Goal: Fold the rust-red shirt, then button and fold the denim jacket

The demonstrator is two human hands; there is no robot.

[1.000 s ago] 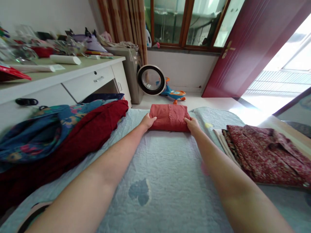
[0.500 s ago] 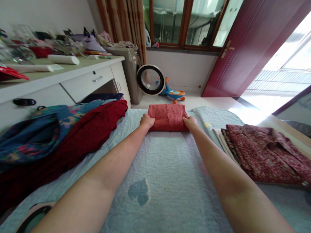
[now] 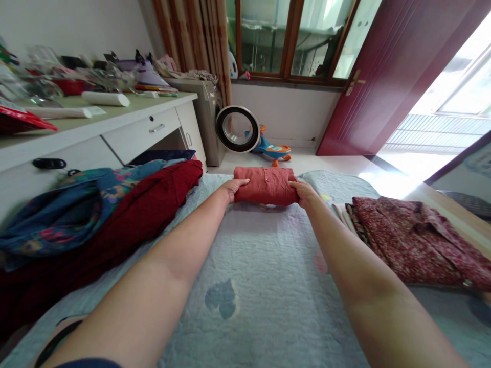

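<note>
A folded coral-red buttoned shirt [image 3: 266, 186] is at the far end of the light blue quilted cover [image 3: 261, 255]. My left hand [image 3: 232, 189] grips its left end, thumb on top and fingers underneath. At the opposite end, my right hand [image 3: 302, 192] holds it in the same way. The shirt's near edge looks slightly raised off the cover, and a small pale patch shows beneath it. Both arms are stretched out straight.
On the left lie a dark red garment [image 3: 153, 204] and a blue floral garment [image 3: 76, 209]. A folded pink-red patterned garment [image 3: 414, 237] sits on the right. Beyond are a white desk [image 3: 138, 135], a washing machine with its door [image 3: 238, 129] open, and a blue-orange ride-on toy [image 3: 272, 149].
My fingers have slid further under both ends of the shirt, and its near edge has lifted a little. The folded bundle now looks rounder. The camera view has shifted slightly.
</note>
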